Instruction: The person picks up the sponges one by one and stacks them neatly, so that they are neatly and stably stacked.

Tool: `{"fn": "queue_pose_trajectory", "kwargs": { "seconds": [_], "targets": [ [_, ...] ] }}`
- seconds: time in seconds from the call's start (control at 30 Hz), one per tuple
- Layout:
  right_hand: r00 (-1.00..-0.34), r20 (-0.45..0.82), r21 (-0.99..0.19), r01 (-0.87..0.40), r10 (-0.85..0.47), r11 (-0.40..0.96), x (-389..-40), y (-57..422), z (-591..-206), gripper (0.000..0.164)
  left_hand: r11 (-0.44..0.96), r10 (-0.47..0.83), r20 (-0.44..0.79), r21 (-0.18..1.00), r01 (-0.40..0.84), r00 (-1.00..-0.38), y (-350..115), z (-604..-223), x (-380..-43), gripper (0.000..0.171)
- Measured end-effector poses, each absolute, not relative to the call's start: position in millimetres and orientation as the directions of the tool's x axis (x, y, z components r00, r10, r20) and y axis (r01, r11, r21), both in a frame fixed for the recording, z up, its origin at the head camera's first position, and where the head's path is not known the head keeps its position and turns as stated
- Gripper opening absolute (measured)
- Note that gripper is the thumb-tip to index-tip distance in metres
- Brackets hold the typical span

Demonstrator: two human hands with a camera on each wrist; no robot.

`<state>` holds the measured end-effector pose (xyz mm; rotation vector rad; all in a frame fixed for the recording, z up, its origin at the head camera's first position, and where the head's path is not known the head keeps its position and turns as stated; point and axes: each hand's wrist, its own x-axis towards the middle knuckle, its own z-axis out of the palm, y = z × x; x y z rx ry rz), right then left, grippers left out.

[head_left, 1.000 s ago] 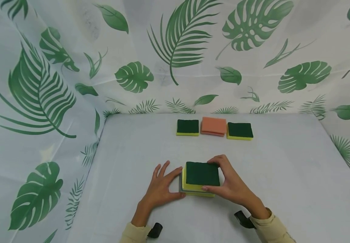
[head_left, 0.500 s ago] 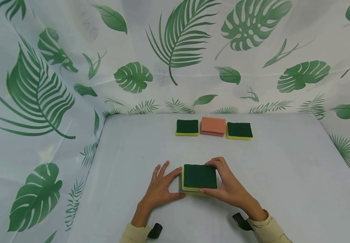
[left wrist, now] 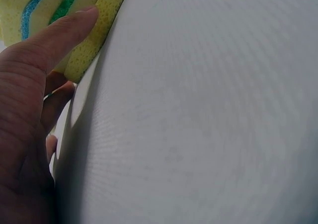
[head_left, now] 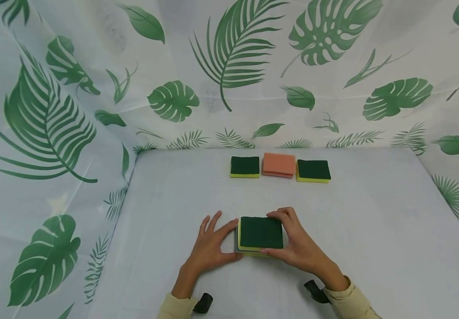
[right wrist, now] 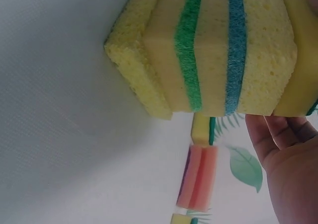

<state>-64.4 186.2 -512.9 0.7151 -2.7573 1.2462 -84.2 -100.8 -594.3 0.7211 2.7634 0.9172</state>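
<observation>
A stack of sponges stands on the table, topped by a yellow sponge with a dark green scouring pad (head_left: 261, 232). My right hand (head_left: 305, 248) pinches this top sponge at its right side, thumb on the near edge and fingers on the far edge. Below it, the right wrist view shows yellow sponge layers (right wrist: 266, 50), with a blue band (right wrist: 236, 50) and a green band (right wrist: 189, 50) between pale ones. My left hand (head_left: 209, 246) holds the lower stack at its left end; its thumb presses the near side in the left wrist view, over the lower sponges (left wrist: 94, 40).
Behind the stack, a row holds a green-topped yellow sponge (head_left: 245, 165), folded-looking orange sponges (head_left: 279, 164) and another green-topped sponge (head_left: 313, 170). The white table (head_left: 165, 190) meets a leaf-printed curtain (head_left: 253, 102) at the back and sides.
My right hand has brought the top sponge slightly left and nearer to me, more squarely over the stack. The left hand has stayed in place.
</observation>
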Motion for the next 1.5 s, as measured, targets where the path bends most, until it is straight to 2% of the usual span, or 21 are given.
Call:
{"fn": "queue_pose_trajectory", "kwargs": {
  "seconds": [0.37, 0.6, 0.77, 1.07, 1.5],
  "targets": [
    [-0.886, 0.234, -0.679, -0.443, -0.399, 0.585, -63.1, 186.7, -517.6, 0.092, 0.692, 0.479, 0.045, 0.595, 0.409, -0.877, -100.6, -594.7, -83.6, 0.090],
    [-0.875, 0.228, -0.752, -0.437, -0.428, 0.494, -66.4, 194.4, -521.6, 0.117, 0.688, 0.473, 0.049, 0.604, 0.403, -0.880, -100.0, -594.9, -83.4, 0.090],
    [-0.888, 0.254, -0.798, -0.416, -0.384, 0.435, -74.5, 208.6, -521.4, 0.111, 0.681, 0.471, 0.047, 0.615, 0.397, -0.881, -100.1, -594.3, -83.2, 0.091],
    [-0.929, 0.253, -0.792, -0.359, -0.269, 0.493, -93.9, 237.7, -516.2, 0.102, 0.690, 0.477, 0.017, 0.612, 0.387, -0.879, -99.8, -593.8, -84.4, 0.091],
    [-0.971, 0.174, -0.791, -0.238, -0.165, 0.564, -120.4, 272.5, -515.9, 0.114, 0.699, 0.474, 0.017, 0.601, 0.387, -0.881, -99.2, -589.5, -83.1, 0.088]
  ]
}}
